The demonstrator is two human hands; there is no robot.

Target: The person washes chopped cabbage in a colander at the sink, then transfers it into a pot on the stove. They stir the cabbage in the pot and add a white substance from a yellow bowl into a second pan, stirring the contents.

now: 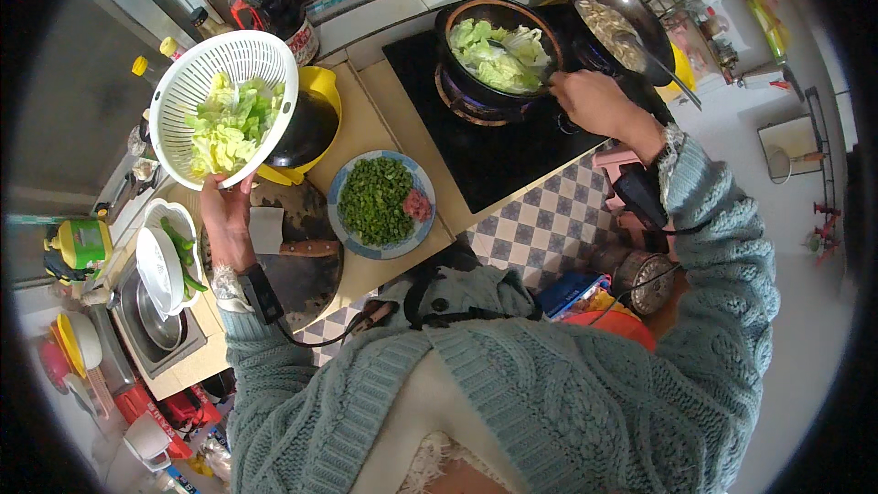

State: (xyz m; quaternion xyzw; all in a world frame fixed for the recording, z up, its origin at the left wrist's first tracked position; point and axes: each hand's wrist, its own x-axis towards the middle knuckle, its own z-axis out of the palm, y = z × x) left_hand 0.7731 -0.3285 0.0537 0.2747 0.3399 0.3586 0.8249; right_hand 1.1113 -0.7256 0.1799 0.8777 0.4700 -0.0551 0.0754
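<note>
My left hand (230, 219) grips the rim of a white plastic colander (264, 48), tilted above the counter's left part. Torn pale-green leaves (233, 120), apparently cabbage or lettuce, lie inside it. At the right edge of a dark cooking pot (473, 89), the fingers of my right hand (593, 101) are curled in. Whether they hold the pot's handle or a utensil is hidden. More of the same leaves (494, 58) fill the pot, with part of a dark utensil showing among them. The pot sits over a lit gas burner (473, 110).
A wok (658, 20) with pale sliced food and a metal turner stands right of the pot. A plate (334, 202) holds chopped greens and minced meat. A cleaver (309, 248) lies on a round chopping board (322, 288). Beyond are a yellow basin (333, 92) and a sink (195, 343).
</note>
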